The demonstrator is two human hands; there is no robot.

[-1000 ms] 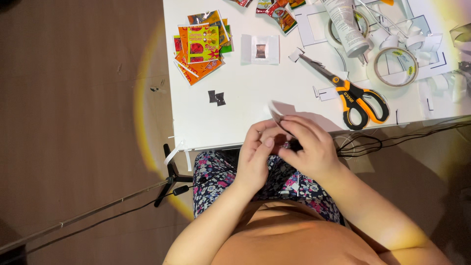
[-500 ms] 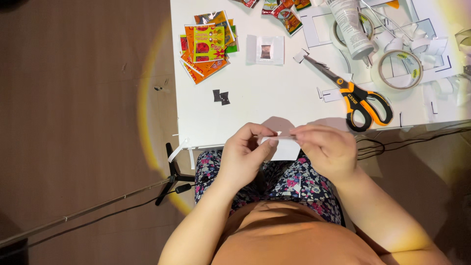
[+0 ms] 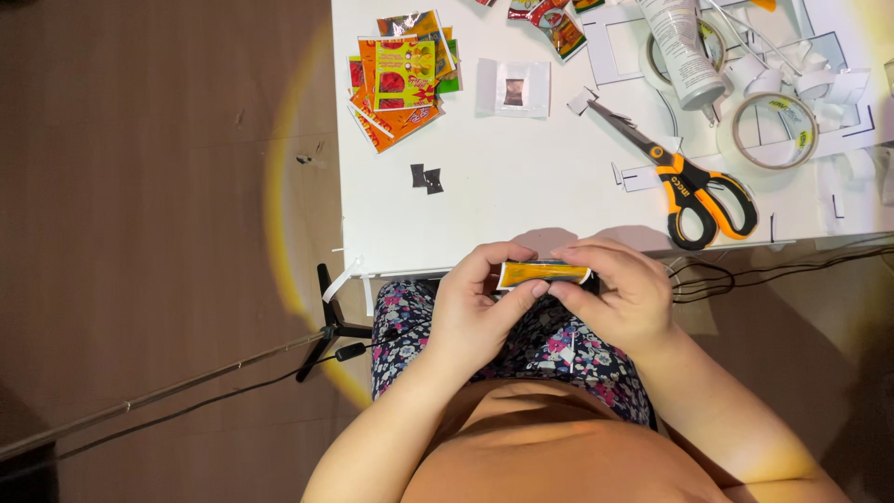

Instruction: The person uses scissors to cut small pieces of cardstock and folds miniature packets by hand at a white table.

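Note:
My left hand [image 3: 475, 312] and my right hand [image 3: 622, 296] together pinch a small flat orange-yellow piece with a white edge [image 3: 543, 274], held level just below the near edge of the white table [image 3: 521, 196], above my lap in flowered fabric [image 3: 549, 349]. Thumbs sit under the piece and fingertips curl over its top from both ends. On the table beyond my right hand lie orange-handled scissors [image 3: 684, 182], closed, blades pointing up and left.
A pile of colourful sachets [image 3: 399, 76] lies at the table's far left, two small dark scraps [image 3: 426, 178] below it. A white paper frame with a dark window [image 3: 514, 88], a tape roll [image 3: 773, 130], a white tube [image 3: 684, 51] and paper cut-outs crowd the right. Cables and a stand [image 3: 326, 331] cross the floor.
The white paper held between the hands has turned over, and its orange-yellow side now faces up. Both hands stayed at the table's near edge.

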